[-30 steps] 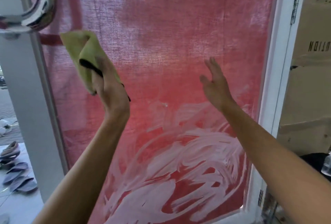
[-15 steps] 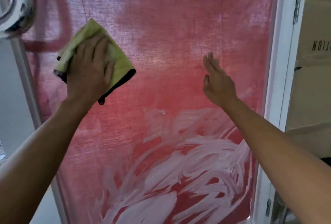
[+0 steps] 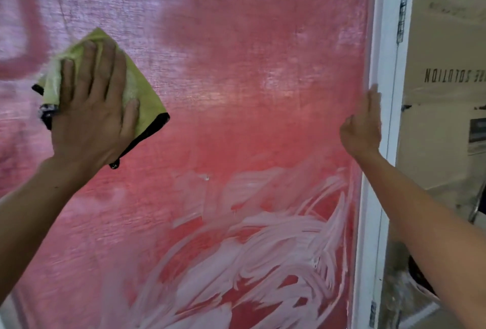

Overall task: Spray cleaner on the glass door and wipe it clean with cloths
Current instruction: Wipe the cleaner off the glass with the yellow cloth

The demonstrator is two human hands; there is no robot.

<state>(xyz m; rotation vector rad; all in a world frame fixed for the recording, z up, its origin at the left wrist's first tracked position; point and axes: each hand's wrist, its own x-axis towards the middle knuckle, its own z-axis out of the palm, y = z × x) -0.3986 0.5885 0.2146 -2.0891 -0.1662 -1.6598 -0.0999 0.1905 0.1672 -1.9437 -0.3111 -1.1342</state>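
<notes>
The glass door (image 3: 236,92) fills the view, with red fabric showing behind the pane. White streaks of cleaner foam (image 3: 263,250) cover its lower middle and right part. My left hand (image 3: 92,115) presses a yellow-green cloth with a black edge (image 3: 143,102) flat against the upper left of the glass, fingers spread and straight. My right hand (image 3: 364,123) rests against the door's white frame (image 3: 378,39) at the right edge of the pane, fingers pointing up. No spray bottle is in view.
A hinge (image 3: 401,18) sits on the white frame at the upper right. Behind the frame stands a brown cardboard box with mirrored lettering (image 3: 452,76). A dark object (image 3: 418,273) lies low on the right behind my right forearm.
My left hand turned from gripping the bunched cloth to pressing it flat on the glass. My right hand moved right from mid-pane to the door frame. The door handle left the view.
</notes>
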